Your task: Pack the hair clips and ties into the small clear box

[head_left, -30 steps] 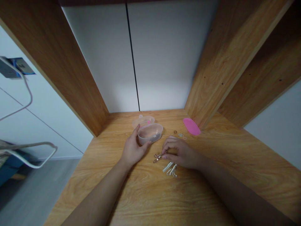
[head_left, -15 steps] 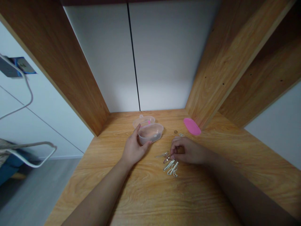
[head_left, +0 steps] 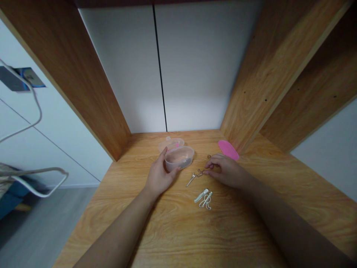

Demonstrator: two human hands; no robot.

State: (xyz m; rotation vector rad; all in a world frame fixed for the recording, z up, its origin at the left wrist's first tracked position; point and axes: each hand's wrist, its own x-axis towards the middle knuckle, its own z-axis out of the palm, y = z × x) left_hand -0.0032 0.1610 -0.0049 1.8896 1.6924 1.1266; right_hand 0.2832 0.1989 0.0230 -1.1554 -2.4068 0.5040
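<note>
My left hand grips the near left side of a clear plastic box, whose lid lies open behind it. Some small things show inside the box. My right hand pinches a small metal clip between thumb and finger, right of the box. Beside that clip, a slim silvery hair clip points down to the left. Several pale clips lie in a bunch on the wooden table, nearer to me.
A flat pink oval piece rests by the right wooden upright. Just behind my right hand is a small dark ring. The white wall panel closes off the back. A white cable hangs at far left.
My right hand has moved up and away from the pale clips, with the small metal clip between its fingers. The slim clip now lies apart from the pale ones. My left hand stays on the box.
</note>
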